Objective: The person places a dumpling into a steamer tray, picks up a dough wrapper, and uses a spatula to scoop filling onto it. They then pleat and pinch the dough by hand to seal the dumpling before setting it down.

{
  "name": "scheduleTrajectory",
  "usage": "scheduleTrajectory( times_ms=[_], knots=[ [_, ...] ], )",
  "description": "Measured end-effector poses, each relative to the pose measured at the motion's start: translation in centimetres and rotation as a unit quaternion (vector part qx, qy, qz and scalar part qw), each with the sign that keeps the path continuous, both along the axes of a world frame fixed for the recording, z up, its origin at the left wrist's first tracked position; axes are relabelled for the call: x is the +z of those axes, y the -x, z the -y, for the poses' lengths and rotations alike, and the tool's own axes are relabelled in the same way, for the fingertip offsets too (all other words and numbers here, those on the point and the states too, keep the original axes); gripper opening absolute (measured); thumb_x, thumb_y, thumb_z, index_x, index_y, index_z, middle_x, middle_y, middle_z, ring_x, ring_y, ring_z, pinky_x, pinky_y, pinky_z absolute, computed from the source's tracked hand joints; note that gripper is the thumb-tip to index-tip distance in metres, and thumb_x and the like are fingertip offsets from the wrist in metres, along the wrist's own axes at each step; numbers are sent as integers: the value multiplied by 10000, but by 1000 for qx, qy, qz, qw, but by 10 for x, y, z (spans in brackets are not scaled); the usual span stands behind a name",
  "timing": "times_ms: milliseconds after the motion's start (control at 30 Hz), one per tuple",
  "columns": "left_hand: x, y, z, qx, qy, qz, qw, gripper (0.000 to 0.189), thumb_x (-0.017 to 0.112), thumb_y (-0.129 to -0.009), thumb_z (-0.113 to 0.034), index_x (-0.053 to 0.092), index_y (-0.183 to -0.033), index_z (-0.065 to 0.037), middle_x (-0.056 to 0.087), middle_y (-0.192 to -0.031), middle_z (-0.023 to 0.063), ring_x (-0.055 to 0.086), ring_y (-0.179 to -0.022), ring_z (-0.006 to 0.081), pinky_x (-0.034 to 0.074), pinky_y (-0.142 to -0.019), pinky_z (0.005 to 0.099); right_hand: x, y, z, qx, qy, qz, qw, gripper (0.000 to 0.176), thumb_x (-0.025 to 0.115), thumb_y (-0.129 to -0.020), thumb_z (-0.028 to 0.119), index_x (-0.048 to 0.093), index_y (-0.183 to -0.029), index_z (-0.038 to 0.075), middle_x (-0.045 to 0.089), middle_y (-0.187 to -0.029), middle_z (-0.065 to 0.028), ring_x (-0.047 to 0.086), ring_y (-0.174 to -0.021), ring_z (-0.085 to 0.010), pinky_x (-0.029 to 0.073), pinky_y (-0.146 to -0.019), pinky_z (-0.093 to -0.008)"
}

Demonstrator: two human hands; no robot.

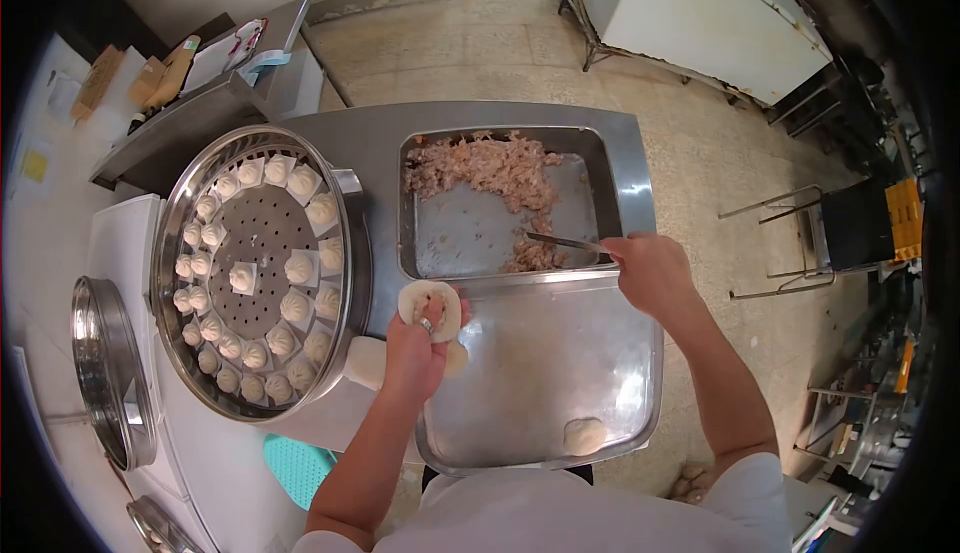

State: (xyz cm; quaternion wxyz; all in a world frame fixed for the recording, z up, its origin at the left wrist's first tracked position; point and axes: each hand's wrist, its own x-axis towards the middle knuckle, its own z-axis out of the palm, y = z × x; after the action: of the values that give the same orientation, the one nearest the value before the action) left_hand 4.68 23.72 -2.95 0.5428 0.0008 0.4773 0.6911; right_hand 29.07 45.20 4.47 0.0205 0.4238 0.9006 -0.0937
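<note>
My left hand (pixel 418 351) holds a round dough wrapper (pixel 447 318), its thumb over a bit of filling in the middle. My right hand (pixel 645 265) grips a flat metal spatula (pixel 565 241), whose tip touches the meat filling (pixel 533 251) in the deep metal tray (pixel 608 193). More filling lies along the tray's far side. Several pleated buns (pixel 298 268) on paper squares sit in the round steamer (pixel 350 263) at the left. Pale dough (pixel 367 361) lies beside my left hand. One dough piece (pixel 585 436) rests on the flat tray (pixel 540 373) nearest me.
Other round metal pans (pixel 105 373) stand at the far left. A turquoise perforated item (pixel 298 468) is below the table's left edge. A steel side counter (pixel 185 128) holds boxes and papers. A white cabinet (pixel 710 23) and a chair (pixel 855 228) stand beyond the table.
</note>
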Motion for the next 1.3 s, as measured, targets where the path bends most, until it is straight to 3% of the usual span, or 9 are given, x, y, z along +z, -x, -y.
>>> scheduleTrajectory(
  times_ms=[133, 367, 633, 733, 967, 1067, 1300],
  knots=[
    [-5, -5, 10, -18, -46, 70, 996, 329, 613, -1023, -224, 562, -1272, -13, 659, -1218, 139, 666, -1106, 294, 554, -993, 459, -8, 30, -27, 20, 35, 106, 994, 314, 643, -810, 60, 792, -1061, 175, 738, -884, -111, 723, -893, -322, 582, -771, -444],
    [-12, -9, 21, -24, 26, 97, 995, 406, 641, -997, -240, 559, -1321, -9, 654, -1274, 148, 664, -1148, 312, 546, -1015, 461, -7, 62, -48, 95, 103, 167, 976, 220, 667, -817, 132, 801, -981, 190, 751, -898, -116, 732, -901, -320, 591, -781, -438],
    [-21, -9, 21, -25, 5, 109, 994, 465, 699, -951, -278, 590, -1293, 18, 682, -1236, 144, 668, -1154, 310, 537, -1032, 448, -21, 63, -65, 143, 112, 122, 976, 161, 652, -851, 174, 793, -926, 192, 741, -862, -120, 728, -877, -333, 589, -772, -448],
    [-20, -9, 18, -9, -10, 144, 990, 354, 653, -990, -203, 602, -1261, 19, 694, -1198, 146, 678, -1127, 304, 542, -1020, 447, -20, 62, -67, 154, 111, 92, 977, 134, 647, -853, 176, 778, -883, 176, 737, -840, -108, 725, -858, -332, 584, -741, -457],
    [-14, -11, 15, -7, 4, 157, 987, 343, 652, -987, -191, 593, -1262, 5, 695, -1190, 142, 679, -1118, 307, 546, -999, 441, -9, 54, -52, 168, 94, 150, 970, 125, 647, -852, 168, 763, -896, 186, 734, -833, -64, 723, -834, -309, 578, -698, -453],
    [-14, -12, 15, -14, -5, 160, 987, 345, 646, -991, -200, 590, -1264, 3, 689, -1203, 140, 675, -1125, 305, 542, -1003, 441, -14, 47, -44, 172, 79, 113, 975, 56, 687, -822, 134, 742, -833, 140, 720, -801, -68, 701, -761, -319, 555, -648, -459],
    [-14, -11, 18, -20, -33, 154, 987, 364, 617, -1001, -222, 585, -1279, 12, 674, -1242, 147, 661, -1156, 308, 532, -1021, 435, -15, 40, -40, 113, 183, 13, 977, 122, 642, -852, 123, 750, -899, 92, 729, -826, -132, 698, -787, -356, 558, -684, -460]
  ],
)
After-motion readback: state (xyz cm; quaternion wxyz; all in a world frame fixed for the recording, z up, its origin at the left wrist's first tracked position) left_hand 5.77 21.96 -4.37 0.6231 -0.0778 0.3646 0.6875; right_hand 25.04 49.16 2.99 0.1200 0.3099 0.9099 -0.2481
